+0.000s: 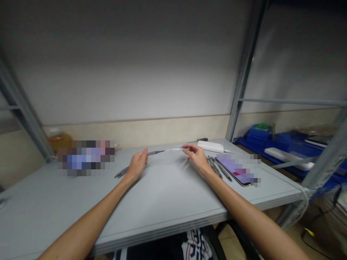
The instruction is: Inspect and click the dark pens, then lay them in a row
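Note:
My left hand (138,164) is closed round a dark grey pen barrel (155,152), whose narrow end points right. A thin, clear-to-white tube like a pen refill (175,149) spans the gap from that end to my right hand (195,157). The fingertips of my right hand pinch the tube's dark far end. Whether the tube sits inside the barrel or only meets it, I cannot tell. Dark pens (121,172) lie on the table beside my left wrist. Several more grey pens (214,167) lie by my right wrist, next to a phone (235,169).
A white power strip (210,146) and a dark-handled screwdriver (202,139) lie at the back of the grey table (162,202). A blurred-out item (89,157) and an amber jar (61,141) stand at the left. Metal posts (245,68) frame the table; blue bins (258,135) are at the right.

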Available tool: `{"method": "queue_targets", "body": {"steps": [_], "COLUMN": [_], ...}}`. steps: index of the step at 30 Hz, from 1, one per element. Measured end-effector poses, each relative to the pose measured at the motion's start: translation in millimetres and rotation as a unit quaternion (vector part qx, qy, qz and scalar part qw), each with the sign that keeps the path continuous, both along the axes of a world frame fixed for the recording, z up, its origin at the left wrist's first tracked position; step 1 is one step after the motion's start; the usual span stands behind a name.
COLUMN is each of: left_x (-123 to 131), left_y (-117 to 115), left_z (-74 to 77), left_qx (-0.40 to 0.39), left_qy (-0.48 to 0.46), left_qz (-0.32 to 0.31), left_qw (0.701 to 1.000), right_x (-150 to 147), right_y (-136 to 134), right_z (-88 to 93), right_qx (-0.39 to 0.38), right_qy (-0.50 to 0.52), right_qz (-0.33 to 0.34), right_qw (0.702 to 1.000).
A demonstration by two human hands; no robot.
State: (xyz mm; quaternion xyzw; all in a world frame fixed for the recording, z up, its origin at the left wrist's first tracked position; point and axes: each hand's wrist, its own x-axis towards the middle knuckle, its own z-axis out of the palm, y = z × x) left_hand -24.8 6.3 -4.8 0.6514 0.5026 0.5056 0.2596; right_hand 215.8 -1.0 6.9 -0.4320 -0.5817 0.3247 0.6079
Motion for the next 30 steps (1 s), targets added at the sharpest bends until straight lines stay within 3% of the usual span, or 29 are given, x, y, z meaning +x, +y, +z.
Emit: {"method": "queue_targets", "body": {"steps": [16,30], "left_x": [5,9], "left_y": [-10,-9], "left_z": [4.8,-5.7], "left_qx": [0.017,-0.036], "left_qy": [0.056,0.069], "left_qz": [-0.008,-0.067], "left_qw": [0.998,0.995], "right_x": [-4,-5], "right_y": [-5,-7], "right_z": [-0.3,-5.6], "right_qx": [0.003,0.012], "right_qy": [-0.060,-0.184], "right_qz": [0.034,0.089], "right_qw": [0.998,0.979]}}
